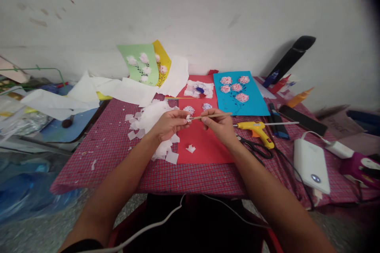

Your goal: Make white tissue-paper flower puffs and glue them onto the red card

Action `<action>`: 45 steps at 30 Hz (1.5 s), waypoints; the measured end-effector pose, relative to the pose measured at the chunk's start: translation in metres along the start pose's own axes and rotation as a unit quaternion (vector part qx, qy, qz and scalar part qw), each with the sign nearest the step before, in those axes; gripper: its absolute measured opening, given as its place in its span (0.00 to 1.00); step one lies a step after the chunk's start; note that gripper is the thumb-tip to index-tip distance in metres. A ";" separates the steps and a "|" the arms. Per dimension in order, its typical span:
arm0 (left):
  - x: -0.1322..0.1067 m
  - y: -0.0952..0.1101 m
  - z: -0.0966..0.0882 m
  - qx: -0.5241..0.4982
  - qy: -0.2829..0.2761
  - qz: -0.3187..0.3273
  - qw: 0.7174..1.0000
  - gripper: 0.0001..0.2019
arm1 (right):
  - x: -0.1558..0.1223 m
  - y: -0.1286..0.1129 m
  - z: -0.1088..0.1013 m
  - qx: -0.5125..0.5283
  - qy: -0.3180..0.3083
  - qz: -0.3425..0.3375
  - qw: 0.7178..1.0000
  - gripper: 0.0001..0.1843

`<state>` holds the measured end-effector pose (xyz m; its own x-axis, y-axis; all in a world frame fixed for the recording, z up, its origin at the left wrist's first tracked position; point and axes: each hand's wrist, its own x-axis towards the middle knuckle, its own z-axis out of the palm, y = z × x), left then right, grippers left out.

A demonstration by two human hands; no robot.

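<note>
Thin wooden stick (211,116) pinched in right hand (219,126), tip against white tissue scrap (188,118) in left hand (169,124); hands nearly touching.

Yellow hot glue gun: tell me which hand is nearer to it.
Right hand. It is just left of the yellow hot glue gun in the head view, not touching it; the left hand is farther left, beyond the right hand.

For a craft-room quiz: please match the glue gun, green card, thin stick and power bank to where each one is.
1 yellow glue gun
2 green card
3 thin stick
4 white power bank

A held in the right hand
B at the far right of the checked cloth
C propped against the wall
D beside the red paper

Pairs: 1-D, 2-C, 3-A, 4-B
</note>
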<state>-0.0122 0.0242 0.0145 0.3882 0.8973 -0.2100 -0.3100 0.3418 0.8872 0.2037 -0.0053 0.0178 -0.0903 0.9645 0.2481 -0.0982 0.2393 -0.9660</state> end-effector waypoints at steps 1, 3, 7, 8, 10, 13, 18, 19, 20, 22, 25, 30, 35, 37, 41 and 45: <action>0.001 -0.001 -0.001 0.000 -0.001 0.001 1.000 0.14 | 0.000 0.000 0.000 0.003 0.001 -0.002 1.000 0.12; 0.001 -0.001 -0.001 0.000 0.002 0.005 1.000 0.14 | 0.000 0.001 -0.001 0.008 0.003 -0.010 1.000 0.11; 0.001 0.000 0.000 -0.001 0.020 0.006 1.000 0.13 | 0.000 0.004 -0.003 0.010 0.008 -0.020 1.000 0.10; 0.001 0.000 0.001 0.000 0.020 0.005 1.000 0.13 | 0.000 0.005 -0.003 0.007 0.010 -0.021 1.000 0.10; 0.000 0.001 0.002 0.003 0.015 0.003 1.000 0.14 | 0.000 0.006 -0.003 0.000 0.017 -0.021 1.000 0.11; -0.002 0.001 0.003 0.011 0.000 -0.001 1.000 0.15 | 0.000 0.005 -0.001 -0.011 0.022 -0.022 0.999 0.12; -0.003 0.002 0.003 0.024 -0.028 -0.017 0.999 0.18 | 0.001 0.003 0.001 -0.020 0.019 -0.024 0.999 0.14; -0.004 0.002 0.003 0.027 -0.035 -0.019 0.999 0.18 | 0.001 0.003 0.001 -0.020 0.019 -0.023 0.999 0.15; -0.004 0.001 0.003 0.031 -0.041 -0.021 0.998 0.19 | 0.001 0.004 0.001 -0.020 0.018 -0.021 0.999 0.15; -0.004 0.001 0.004 0.041 -0.047 -0.020 0.998 0.17 | 0.001 0.005 0.001 -0.023 0.015 -0.017 0.999 0.15; -0.004 0.000 0.005 0.054 -0.032 -0.011 0.998 0.13 | 0.001 0.007 0.000 -0.022 0.013 -0.017 1.000 0.15; -0.004 -0.001 0.005 0.079 -0.008 -0.005 0.997 0.10 | 0.001 0.007 0.000 -0.022 0.018 -0.021 0.999 0.16; -0.004 0.000 0.003 0.107 -0.015 -0.002 0.994 0.10 | 0.001 0.005 0.000 -0.023 0.033 -0.022 0.999 0.14; -0.004 0.000 0.002 0.116 -0.022 0.000 0.993 0.10 | 0.001 0.006 -0.001 -0.019 0.058 -0.019 0.998 0.13; -0.005 0.003 -0.002 0.192 -0.055 0.009 0.980 0.08 | 0.002 0.007 -0.003 -0.001 0.105 -0.022 0.994 0.08; -0.008 0.009 -0.008 0.361 -0.142 0.022 0.921 0.05 | 0.002 0.006 -0.003 0.004 0.114 -0.027 0.993 0.08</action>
<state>-0.0248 0.0220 0.0213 0.6325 0.7614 -0.1420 0.2880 -0.0610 0.9557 0.2057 -0.0014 0.0123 0.1415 0.9509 0.2754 -0.1050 0.2911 -0.9509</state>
